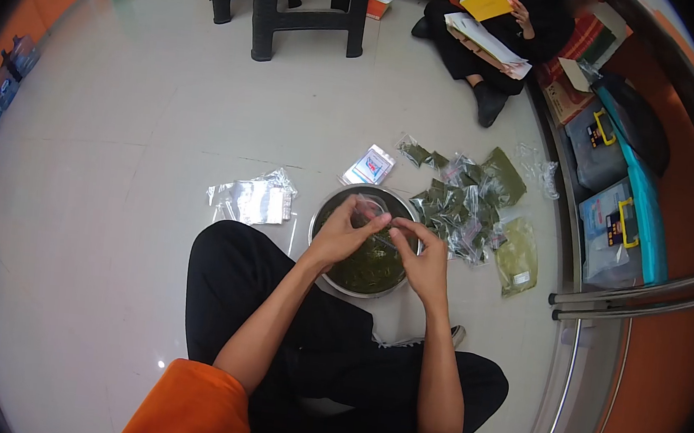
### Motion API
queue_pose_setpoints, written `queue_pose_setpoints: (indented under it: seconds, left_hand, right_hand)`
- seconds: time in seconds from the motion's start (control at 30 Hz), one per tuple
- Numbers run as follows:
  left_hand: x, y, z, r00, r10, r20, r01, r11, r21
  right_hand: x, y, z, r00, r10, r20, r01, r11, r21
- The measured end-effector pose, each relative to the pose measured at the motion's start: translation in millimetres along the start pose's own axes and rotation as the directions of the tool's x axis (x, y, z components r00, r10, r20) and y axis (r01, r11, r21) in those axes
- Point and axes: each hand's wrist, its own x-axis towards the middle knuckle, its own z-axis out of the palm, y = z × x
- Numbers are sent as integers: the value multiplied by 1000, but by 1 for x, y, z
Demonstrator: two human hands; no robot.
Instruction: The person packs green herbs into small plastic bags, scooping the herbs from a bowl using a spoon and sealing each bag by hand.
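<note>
A steel bowl (314,268) of chopped dark-green leaves (363,266) stands on the floor between my knees. Above it, my left hand (345,235) pinches a small clear plastic bag (375,205). My right hand (424,261) has thumb and fingers closed at the bag's right side. Whether anything is inside the bag is too small to tell. Right of the bowl lies a heap of small clear bags filled with green leaves (456,206). Flat, shiny plastic bags (261,200) are piled to the left. Behind the bowl is a printed pack of bags (370,166).
A larger bag with yellowish-green contents (517,258) lies right of the heap. Metal rails (632,296) and storage boxes (613,230) line the right side. Black stools (308,12) stand ahead. Another person (502,39) sits at the far right holding a yellow box (485,0).
</note>
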Motion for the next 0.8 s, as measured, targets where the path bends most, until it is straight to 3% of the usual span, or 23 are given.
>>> queue_pose_setpoints:
  seconds: [0.1,0.13,0.23,0.4,0.63,0.8]
  left_hand:
    - [-5,9,6,985,-51,164,89,968,-236]
    - [-6,11,8,983,-47,175,83,975,-204]
    - [-9,15,8,983,1,181,26,989,-148]
    - [-7,11,10,991,104,83,-83,971,-223]
    - [-10,17,4,987,149,59,-149,989,-6]
    - [-10,17,7,988,137,73,-135,990,-33]
  right_hand:
    - [-6,-6,12,995,95,5,-93,968,231]
    - [-7,-1,12,994,112,-9,-108,970,216]
    - [-5,1,11,983,182,-35,-153,903,402]
    - [-6,-2,6,984,176,-37,-144,895,422]
    - [-4,3,1,986,163,-33,-138,911,389]
    - [-4,1,-5,989,145,-38,-128,947,296]
